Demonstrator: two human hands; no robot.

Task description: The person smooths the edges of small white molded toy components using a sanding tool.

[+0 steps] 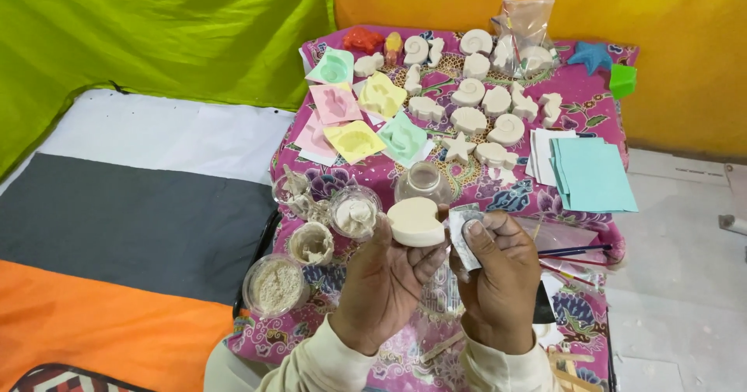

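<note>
Left hand [387,283]: fingers closed around cream heart-shaped plaster cast [416,221].
Right hand [498,279]: pinching small grey sandpaper scrap [465,236], touching cast's edge.
Just left of hands: open jars of powder [311,242].

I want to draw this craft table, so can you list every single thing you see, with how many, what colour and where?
Plaster shapes: about twenty, white, far end of the cloth.
Moulds: about seven, pink, yellow and green, left of the shapes.
Paper sheets: small stack, teal and white, right side.
Plastic bag: one, clear, far right.
Star: one, blue, far right corner.
Open jars: about five, clear, holding pale powder, near left.
Floral cloth: one, magenta, under everything.
Left hand: holds a white plaster piece.
Right hand: holds grey sandpaper.
</note>
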